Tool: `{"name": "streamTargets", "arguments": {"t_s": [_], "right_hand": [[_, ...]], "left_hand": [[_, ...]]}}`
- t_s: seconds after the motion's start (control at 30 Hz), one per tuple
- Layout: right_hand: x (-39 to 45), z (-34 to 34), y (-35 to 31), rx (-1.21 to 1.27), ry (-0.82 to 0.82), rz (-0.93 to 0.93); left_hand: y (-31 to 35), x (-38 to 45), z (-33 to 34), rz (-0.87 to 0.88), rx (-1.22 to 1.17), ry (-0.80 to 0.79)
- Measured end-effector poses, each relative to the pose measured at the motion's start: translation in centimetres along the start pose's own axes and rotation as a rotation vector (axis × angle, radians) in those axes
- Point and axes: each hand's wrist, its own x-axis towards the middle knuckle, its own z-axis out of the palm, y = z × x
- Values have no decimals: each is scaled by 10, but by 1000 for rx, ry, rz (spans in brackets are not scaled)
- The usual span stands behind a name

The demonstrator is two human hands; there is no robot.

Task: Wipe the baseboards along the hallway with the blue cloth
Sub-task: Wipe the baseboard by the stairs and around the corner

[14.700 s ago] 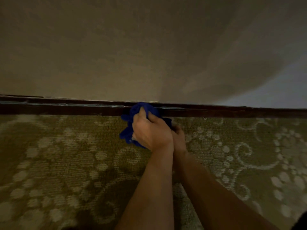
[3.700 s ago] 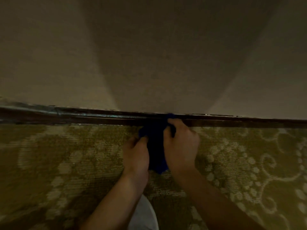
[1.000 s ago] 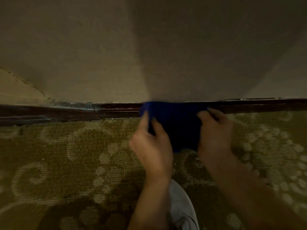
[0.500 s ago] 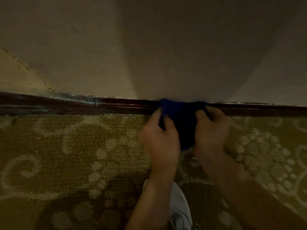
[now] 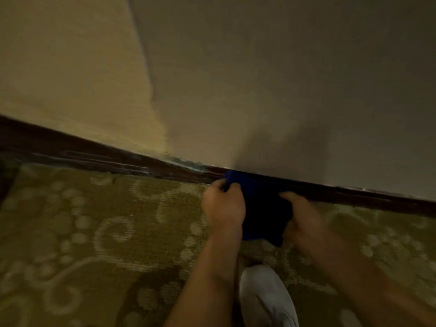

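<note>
The blue cloth (image 5: pixel 263 208) hangs stretched between both hands, its top edge pressed against the dark wooden baseboard (image 5: pixel 118 161). My left hand (image 5: pixel 224 206) pinches the cloth's left edge, fingers curled at the baseboard. My right hand (image 5: pixel 299 220) grips the cloth's right edge, fingertips touching the baseboard. The baseboard runs slanted across the view, from upper left down to the right edge (image 5: pixel 377 199). The strip behind the cloth is hidden.
A beige wall (image 5: pixel 236 79) rises above the baseboard. Patterned olive carpet (image 5: pixel 106 232) covers the floor. A white shoe (image 5: pixel 266 298) rests on the carpet between my forearms. The scene is dim and a little blurred.
The view has tilted, so the baseboard now slants down to the right. Both hands keep hold of the cloth against the baseboard, and the shoe shows more fully.
</note>
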Motion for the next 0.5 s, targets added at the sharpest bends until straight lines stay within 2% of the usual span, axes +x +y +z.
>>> {"name": "streamTargets", "arguments": {"t_s": [0.13,0.23,0.37,0.5], "right_hand": [[-49,56,6,-234,-196,130],[-81,82,13,-300,-207,145],[-86,100,21,-201,-173,47],[-58,122,34,-17,-135,78]], "left_hand": [[33,0,-65,-110,-33,22],[43,-4,-111,-109,-19,3],[35,2,-157,-190,-61,59],[30,31,-165,-163,-47,-27]]}}
